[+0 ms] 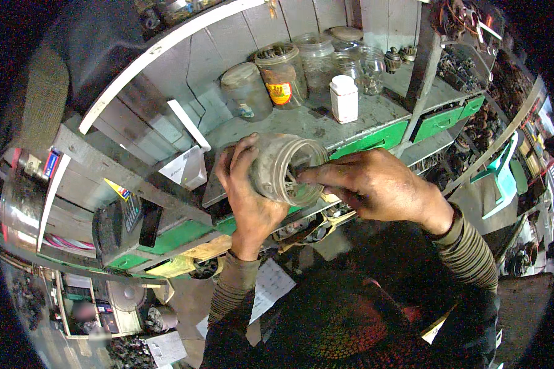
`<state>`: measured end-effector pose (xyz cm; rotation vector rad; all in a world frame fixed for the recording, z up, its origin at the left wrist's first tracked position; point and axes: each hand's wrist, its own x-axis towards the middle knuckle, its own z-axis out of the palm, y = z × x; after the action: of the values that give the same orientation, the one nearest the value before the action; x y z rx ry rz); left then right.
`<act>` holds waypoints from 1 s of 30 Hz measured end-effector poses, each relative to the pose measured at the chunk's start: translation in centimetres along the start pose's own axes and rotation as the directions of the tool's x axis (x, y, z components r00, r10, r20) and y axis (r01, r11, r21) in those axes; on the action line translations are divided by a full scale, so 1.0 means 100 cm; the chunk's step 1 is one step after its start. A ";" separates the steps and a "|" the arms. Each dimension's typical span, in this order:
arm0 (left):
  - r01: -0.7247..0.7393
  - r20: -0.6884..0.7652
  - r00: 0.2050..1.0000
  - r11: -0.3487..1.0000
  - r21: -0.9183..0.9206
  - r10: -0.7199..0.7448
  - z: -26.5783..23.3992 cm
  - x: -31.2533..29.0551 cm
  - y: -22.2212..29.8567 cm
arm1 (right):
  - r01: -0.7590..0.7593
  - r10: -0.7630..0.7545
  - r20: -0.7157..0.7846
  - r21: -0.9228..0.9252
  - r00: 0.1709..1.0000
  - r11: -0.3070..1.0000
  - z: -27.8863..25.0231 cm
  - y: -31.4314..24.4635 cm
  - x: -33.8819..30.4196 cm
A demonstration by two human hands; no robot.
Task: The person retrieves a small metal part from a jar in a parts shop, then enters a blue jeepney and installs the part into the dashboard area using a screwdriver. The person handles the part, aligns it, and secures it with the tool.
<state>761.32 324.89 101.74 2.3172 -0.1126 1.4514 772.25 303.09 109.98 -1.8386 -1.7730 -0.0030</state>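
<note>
A cloudy clear plastic jar is tilted on its side in the middle of the view, its open mouth turned to the right. My left hand wraps round its base and holds it up in front of the shelf. Small grey metal pieces show inside, near the mouth. From the right, my right hand reaches in with its thumb and fingers pressed together. The fingertips are partly hidden by the jar's rim, so what they pinch cannot be made out.
Behind the jar, a grey shelf carries several jars, including a label-bearing one, and a white bottle. Green drawers sit below. A white box and a calculator lie left. A turquoise chair stands right.
</note>
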 end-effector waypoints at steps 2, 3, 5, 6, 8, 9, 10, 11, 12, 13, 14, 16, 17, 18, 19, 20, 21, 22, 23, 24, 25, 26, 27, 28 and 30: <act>0.065 -0.035 0.997 0.995 -0.069 -0.068 0.005 -0.005 -0.003 | 0.026 -0.014 -0.159 0.076 0.987 0.997 0.010 0.004 -0.002; 0.092 -0.045 0.994 0.991 -0.092 -0.097 0.007 -0.006 -0.004 | 0.044 -0.017 -0.237 0.110 0.971 0.993 0.016 0.006 -0.004; 0.173 -0.053 0.982 0.975 -0.136 -0.181 0.011 -0.007 -0.007 | -0.025 0.143 -0.320 0.346 0.937 0.938 0.028 0.004 -0.009; 0.213 -0.057 0.973 0.965 -0.153 -0.224 0.011 -0.006 -0.008 | -0.032 0.262 -0.359 0.538 0.896 0.843 0.036 0.001 -0.011; 0.299 -0.051 0.949 0.940 -0.162 -0.311 0.012 -0.003 -0.013 | 0.042 0.414 -0.375 0.781 0.830 0.623 0.048 -0.005 -0.012; 0.341 -0.042 0.934 0.923 -0.180 -0.354 0.012 0.000 -0.016 | 0.022 0.493 -0.355 0.828 0.794 0.560 0.051 -0.009 -0.015; 0.383 -0.028 0.918 0.902 -0.199 -0.396 0.013 0.003 -0.020 | 0.017 0.502 -0.372 0.815 0.781 0.579 0.054 -0.011 -0.016; 0.399 -0.026 0.910 0.891 -0.217 -0.413 0.014 0.007 -0.024 | 0.011 0.512 -0.391 0.803 0.765 0.596 0.056 -0.014 -0.017; 0.398 -0.047 0.909 0.894 -0.204 -0.415 0.017 0.010 -0.029 | 0.026 0.503 -0.408 0.795 0.762 0.606 0.057 -0.015 -0.016; 0.452 -0.044 0.881 0.864 -0.221 -0.471 0.021 0.015 -0.036 | 0.039 0.497 -0.425 0.788 0.757 0.615 0.058 -0.017 -0.016; 0.473 -0.051 0.865 0.846 -0.244 -0.499 0.024 0.019 -0.043 | 0.052 0.490 -0.443 0.780 0.751 0.624 0.058 -0.018 -0.016; 0.517 -0.091 0.846 0.850 -0.100 -0.525 0.030 0.023 -0.058 | 0.089 0.479 -0.459 0.785 0.748 0.614 0.058 -0.020 -0.015; 0.505 -0.086 0.852 0.853 -0.128 -0.517 0.034 0.024 -0.065 | 0.106 0.474 -0.466 0.787 0.747 0.607 0.058 -0.021 -0.014; 0.513 -0.082 0.845 0.845 -0.154 -0.528 0.037 0.025 -0.072 | 0.081 0.502 -0.445 0.802 0.742 0.591 0.058 -0.022 -0.014; 0.497 -0.084 0.852 0.850 -0.175 -0.516 0.040 0.025 -0.079 | 0.072 0.518 -0.438 0.809 0.735 0.583 0.057 -0.023 -0.014; 0.536 -0.099 0.828 0.830 -0.153 -0.553 0.042 0.026 -0.086 | 0.064 0.533 -0.432 0.816 0.727 0.575 0.057 -0.023 -0.014; 0.558 -0.077 0.793 0.771 -0.308 -0.605 0.044 0.028 -0.093 | 0.057 0.546 -0.426 0.822 0.721 0.567 0.057 -0.023 -0.014; 0.552 -0.051 0.774 0.712 -0.434 -0.631 0.045 0.030 -0.099 | 0.043 0.543 -0.429 0.812 0.722 0.583 0.056 -0.023 -0.015; 0.560 -0.049 0.770 0.710 -0.428 -0.636 0.047 0.029 -0.103 | 0.030 0.540 -0.431 0.800 0.723 0.599 0.056 -0.022 -0.015; 0.567 -0.048 0.765 0.708 -0.421 -0.642 0.048 0.031 -0.107 | 0.017 0.535 -0.433 0.788 0.726 0.615 0.055 -0.021 -0.015; 0.590 -0.073 0.774 0.758 -0.278 -0.629 0.050 0.031 -0.110 | 0.043 0.508 -0.453 0.775 0.733 0.630 0.055 -0.019 -0.014; 0.559 -0.112 0.813 0.820 -0.123 -0.572 0.050 0.033 -0.112 | 0.070 0.478 -0.472 0.762 0.741 0.644 0.055 -0.017 -0.014; 0.607 -0.080 0.778 0.778 -0.161 -0.623 0.051 0.035 -0.114 | 0.097 0.446 -0.486 0.750 0.752 0.654 0.055 -0.015 -0.012; 0.609 -0.069 0.773 0.769 -0.194 -0.630 0.051 0.038 -0.116 | 0.060 0.462 -0.480 0.739 0.746 0.671 0.056 -0.015 -0.012; 0.620 0.046 0.737 0.648 -0.442 -0.674 0.047 0.045 -0.117 | 0.059 0.455 -0.508 0.712 0.732 0.699 0.060 -0.014 -0.009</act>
<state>770.56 334.42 100.46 1.6307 0.3734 1.0416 768.61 304.58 105.21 -1.2269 -0.8516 0.0858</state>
